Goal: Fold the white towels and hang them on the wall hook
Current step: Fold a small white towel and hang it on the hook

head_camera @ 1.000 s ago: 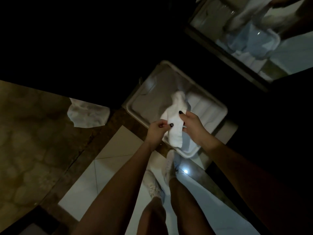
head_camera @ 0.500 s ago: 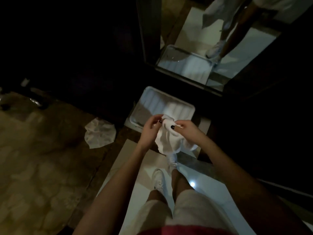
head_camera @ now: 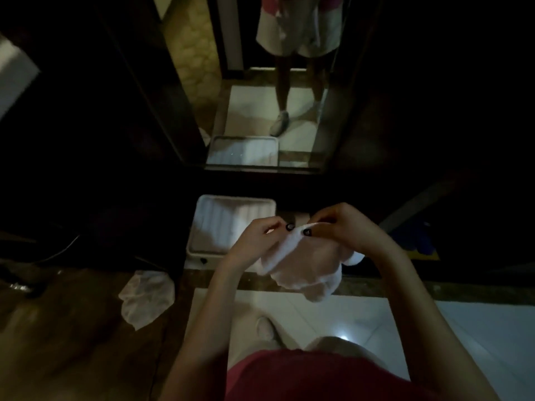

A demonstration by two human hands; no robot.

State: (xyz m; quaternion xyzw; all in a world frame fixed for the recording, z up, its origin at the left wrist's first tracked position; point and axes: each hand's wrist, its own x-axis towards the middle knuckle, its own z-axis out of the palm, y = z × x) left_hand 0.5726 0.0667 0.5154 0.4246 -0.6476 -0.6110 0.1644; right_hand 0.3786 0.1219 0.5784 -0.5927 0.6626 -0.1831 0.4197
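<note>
Both hands are up in front of the person, on the near side of the tray [head_camera: 235, 198], with a white towel [head_camera: 304, 267] hanging between them. The left hand [head_camera: 254, 241] pinches the towel's top edge between thumb and fingertips. The right hand [head_camera: 347, 227] pinches the same edge just beside it, fingers curled over the cloth. The rest of the towel sags in a loose bunch below the hands, above the floor on the near side of the tray.

This looks like the start of a fold: finding the edge and corners. To do it well, the hands should probably slide apart along that top edge until each one has a corner, so the bunch drops open and hangs flat. After that, bringing corner to corner would give a clean half fold. Letting go with either hand too soon would let the cloth twist again. The light is dim, so feeling for the hem may be surer than looking for it.

A second towel [head_camera: 147, 296] lies crumpled on the floor, to the left of the tray's near corner, not yet folded. Beyond the tray a mirror [head_camera: 249, 117] reflects the tray and the person's legs. No wall hook can be seen.
</note>
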